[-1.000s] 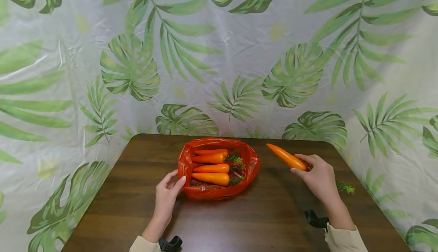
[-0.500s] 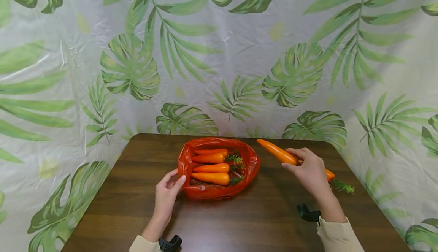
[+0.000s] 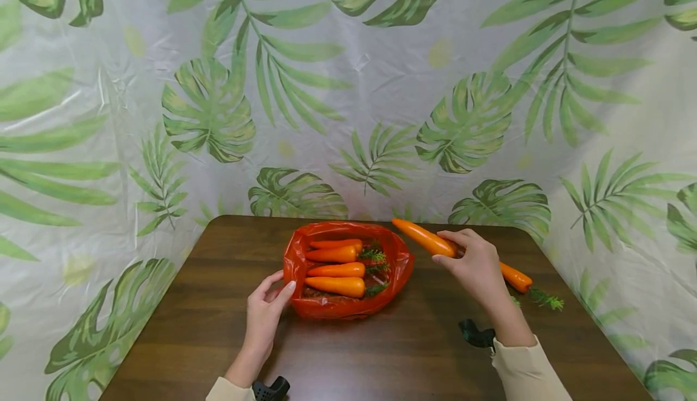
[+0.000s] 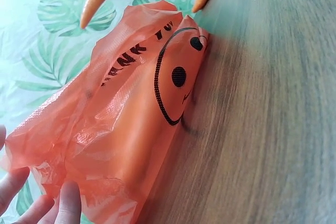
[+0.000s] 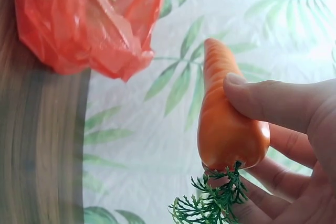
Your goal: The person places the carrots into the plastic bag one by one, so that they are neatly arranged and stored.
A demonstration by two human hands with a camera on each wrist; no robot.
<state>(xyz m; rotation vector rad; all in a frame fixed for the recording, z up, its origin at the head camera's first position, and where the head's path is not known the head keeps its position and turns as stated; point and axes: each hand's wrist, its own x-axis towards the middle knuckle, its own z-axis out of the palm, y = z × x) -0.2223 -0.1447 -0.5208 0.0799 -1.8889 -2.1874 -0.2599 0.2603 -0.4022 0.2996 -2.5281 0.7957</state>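
Observation:
A red plastic bag (image 3: 343, 310) lies with its mouth open on the table, several orange carrots (image 3: 334, 286) with green tops side by side within. My left hand (image 3: 265, 313) pinches the bag's left rim, thumb over the edge. Black lettering and a smiley face show on the bag (image 4: 121, 129) in the left wrist view. To the right of the bag, my right hand (image 3: 479, 268) grips another carrot (image 3: 422, 237) by its thick end, thin tip toward the bag. Its feathery green top (image 5: 212, 195) hangs below the fingers in the right wrist view.
One more carrot (image 3: 515, 277) lies on the brown wooden table (image 3: 381, 358) at the right, partly hidden by my right hand. Behind the table's far edge hangs a leaf-patterned sheet (image 3: 381, 86).
My right hand has moved left with its carrot, the tip now close to the bag's right side. The carrot on the table has come into view behind it. My left hand stays put.

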